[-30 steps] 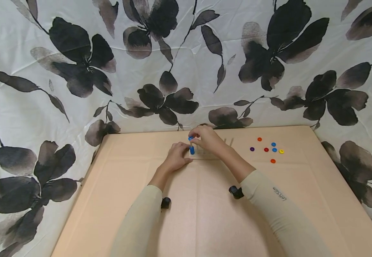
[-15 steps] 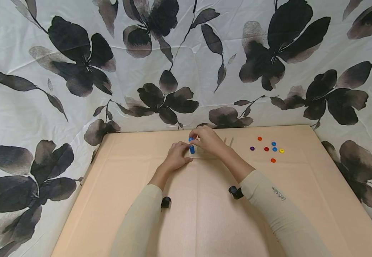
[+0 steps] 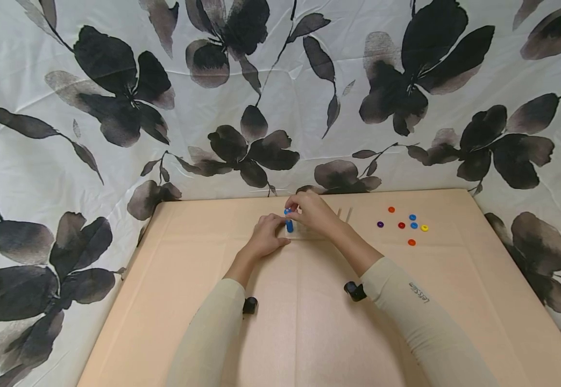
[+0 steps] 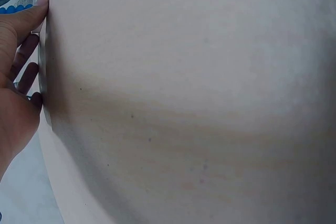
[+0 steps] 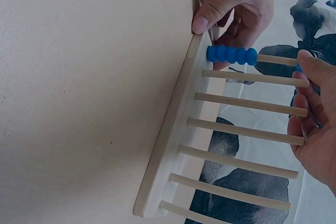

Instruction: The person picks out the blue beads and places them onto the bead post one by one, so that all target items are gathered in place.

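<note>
A white cloth [image 3: 174,161] printed with dark flowers fills the upper part of the head view, with a pale tan table [image 3: 299,322] below it. Two cream sleeves enter from the bottom edge; the right sleeve [image 3: 435,322] bears dark lettering [image 3: 419,292] too small to read surely. The pale wooden peg rack [image 5: 170,129] sits just below centre there, partly hidden by the hands; the right wrist view shows its straight base and a row of slim, plain rods. The left hand [image 3: 267,235] grips the base at one end, thumb on the near side. The right hand [image 3: 311,209] pinches a blue bead [image 3: 287,212] at the end rod's tip. Lower on that rod, a stack of blue beads [image 5: 231,55] rests against the base. Loose beads [image 3: 414,226], orange, red, purple, yellow and blue, lie right of centre.
</note>
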Available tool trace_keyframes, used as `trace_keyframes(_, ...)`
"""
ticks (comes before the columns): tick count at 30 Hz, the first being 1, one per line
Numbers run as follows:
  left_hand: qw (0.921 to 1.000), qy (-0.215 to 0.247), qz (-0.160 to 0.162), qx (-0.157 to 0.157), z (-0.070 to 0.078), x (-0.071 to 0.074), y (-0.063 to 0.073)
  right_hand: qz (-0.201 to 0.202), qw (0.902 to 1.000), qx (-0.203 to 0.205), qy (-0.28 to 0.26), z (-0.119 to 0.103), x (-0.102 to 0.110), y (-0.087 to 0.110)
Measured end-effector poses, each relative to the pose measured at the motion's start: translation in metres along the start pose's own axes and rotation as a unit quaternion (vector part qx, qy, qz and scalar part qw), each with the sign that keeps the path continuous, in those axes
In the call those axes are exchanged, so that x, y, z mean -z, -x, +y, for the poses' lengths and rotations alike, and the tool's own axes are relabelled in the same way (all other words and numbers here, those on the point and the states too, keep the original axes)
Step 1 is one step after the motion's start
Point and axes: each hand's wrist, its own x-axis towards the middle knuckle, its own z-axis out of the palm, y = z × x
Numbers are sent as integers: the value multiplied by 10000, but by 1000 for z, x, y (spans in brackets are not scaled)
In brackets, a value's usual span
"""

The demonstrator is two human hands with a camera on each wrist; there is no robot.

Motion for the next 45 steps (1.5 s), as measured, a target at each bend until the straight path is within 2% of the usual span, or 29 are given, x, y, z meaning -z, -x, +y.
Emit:
trace_keyframes(12, 9999, 79, -47, 95, 2, -1, 0, 68, 9998, -102, -170, 3, 1, 0)
trace_keyframes(21, 9996, 126, -80, 227, 4, 0, 0, 318, 9988, -188, -330, 11, 14, 8)
trace_keyframes(27, 9994, 132, -149, 291, 5, 4, -1, 530, 9965, -310, -566, 25, 28, 22)
trace_keyframes(38, 9989, 240, -210, 339, 5, 3, -2, 1149, 9915, -300, -524, 57, 58, 61)
trace_keyframes(45, 9988, 143, -248, 397, 4, 1, -3, 1375, 9869, -714, -444, 82, 67, 87)
